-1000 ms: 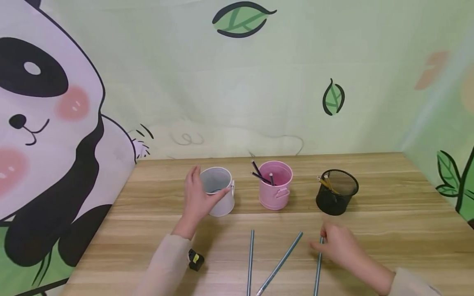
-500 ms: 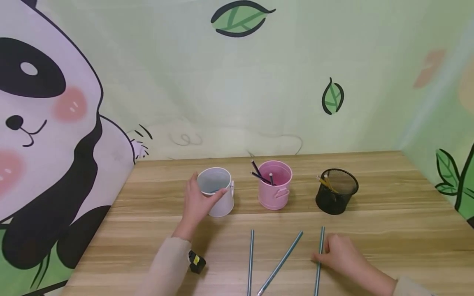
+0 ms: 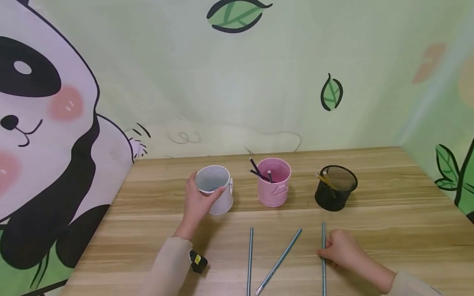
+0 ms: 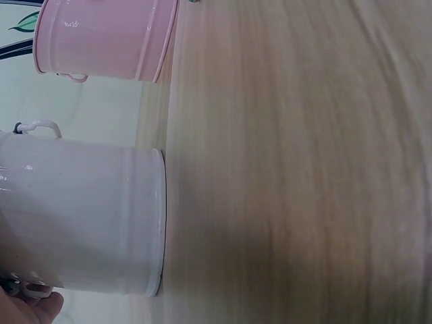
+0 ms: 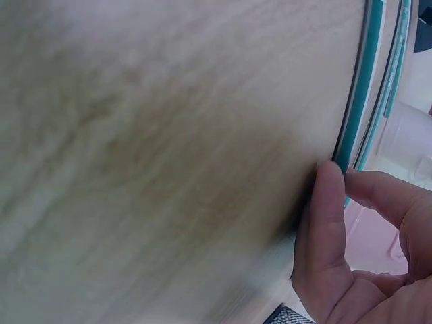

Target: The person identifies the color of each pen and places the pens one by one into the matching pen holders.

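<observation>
My left hand (image 3: pixel 198 205) holds the white metal bucket (image 3: pixel 222 203), thumb across its front rim and fingers at its left side. In the left wrist view the bucket (image 4: pixel 81 209) stands upright on the table, with a bit of my hand (image 4: pixel 30 307) at its lower edge. My right hand (image 3: pixel 344 248) pinches the rightmost teal pencil (image 3: pixel 324 275) between thumb and fingertips, low over the table. The right wrist view shows that pinch on the pencil (image 5: pixel 361 94) closely. Two more teal pencils lie to its left, one slanted (image 3: pixel 279 262) and one nearly straight (image 3: pixel 250 263).
A pink bucket (image 3: pixel 272 195) with several dark pencils stands beside the white one. Farther right is a black mesh cup (image 3: pixel 329 199) holding yellow pencils. A small black block with a yellow mark (image 3: pixel 198 262) sits by my left sleeve. A panda-print backdrop (image 3: pixel 237 82) rises behind the table.
My right hand has moved down along the rightmost pencil and now pinches it; the pencil has straightened and shifted slightly right. My left hand has settled against the white bucket.
</observation>
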Demonstrator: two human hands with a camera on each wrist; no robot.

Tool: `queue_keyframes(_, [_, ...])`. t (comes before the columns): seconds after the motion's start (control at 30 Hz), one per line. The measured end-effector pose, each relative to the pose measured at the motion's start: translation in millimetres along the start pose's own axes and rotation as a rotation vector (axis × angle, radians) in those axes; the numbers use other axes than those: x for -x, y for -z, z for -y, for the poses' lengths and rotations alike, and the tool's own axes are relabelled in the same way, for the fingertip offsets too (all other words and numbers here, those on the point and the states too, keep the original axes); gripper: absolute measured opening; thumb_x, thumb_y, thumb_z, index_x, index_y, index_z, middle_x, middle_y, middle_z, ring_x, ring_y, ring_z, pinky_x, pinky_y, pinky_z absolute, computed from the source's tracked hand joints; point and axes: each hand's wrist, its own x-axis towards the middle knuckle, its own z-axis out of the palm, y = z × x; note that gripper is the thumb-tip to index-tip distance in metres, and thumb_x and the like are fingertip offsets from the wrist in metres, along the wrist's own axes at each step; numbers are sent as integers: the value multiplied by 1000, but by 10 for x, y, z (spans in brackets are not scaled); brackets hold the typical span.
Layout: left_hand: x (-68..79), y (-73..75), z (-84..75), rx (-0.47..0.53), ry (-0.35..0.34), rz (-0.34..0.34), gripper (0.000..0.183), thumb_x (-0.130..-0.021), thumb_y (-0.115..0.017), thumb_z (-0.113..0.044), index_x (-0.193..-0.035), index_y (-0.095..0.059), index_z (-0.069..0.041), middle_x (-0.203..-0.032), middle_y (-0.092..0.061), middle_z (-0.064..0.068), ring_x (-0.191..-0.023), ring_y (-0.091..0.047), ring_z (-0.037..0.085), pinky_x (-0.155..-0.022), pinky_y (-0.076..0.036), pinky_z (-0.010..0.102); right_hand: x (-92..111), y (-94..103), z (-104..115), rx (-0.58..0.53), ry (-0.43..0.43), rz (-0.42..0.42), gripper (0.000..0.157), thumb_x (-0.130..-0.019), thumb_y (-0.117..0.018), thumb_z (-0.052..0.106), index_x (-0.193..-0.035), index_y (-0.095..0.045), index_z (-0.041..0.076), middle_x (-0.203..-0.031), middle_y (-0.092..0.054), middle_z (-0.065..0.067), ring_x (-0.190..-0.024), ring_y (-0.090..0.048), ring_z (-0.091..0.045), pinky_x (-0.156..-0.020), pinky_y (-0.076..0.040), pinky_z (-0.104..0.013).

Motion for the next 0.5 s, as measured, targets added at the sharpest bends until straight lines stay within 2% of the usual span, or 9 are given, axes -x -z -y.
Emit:
queue_keyframes(0.23, [-11,-36,2,62,13,-20,94,-70,-83,-28,-140,-29,4,-133,-40,24,-121,-42,38,-103,-37,52,-16,45,31,-90,-70,67,25,-75,-73,5,-59,-53,5,-42,-48,1,-34,-50,-7,-39,-47,-23])
queue_keyframes(0.4, [0,-53,20,85,16,-30,93,-69,-84,-26,-139,-30,3,-133,-40,24,-121,-41,37,-103,-36,51,-12,32,38,-115,-118,85,20,-74,-70,2,-64,-53,2,-45,-52,-3,-34,-51,-8,-39,-47,-23])
queue_keyframes(0.5, [14,-48,33,102,22,-40,93,-69,-84,-25,-139,-31,3,-133,-40,23,-120,-42,36,-102,-37,51,-12,16,38,-135,-120,81,18,-72,-69,0,-64,-53,2,-44,-51,-3,-34,-51,-7,-38,-47,-23])
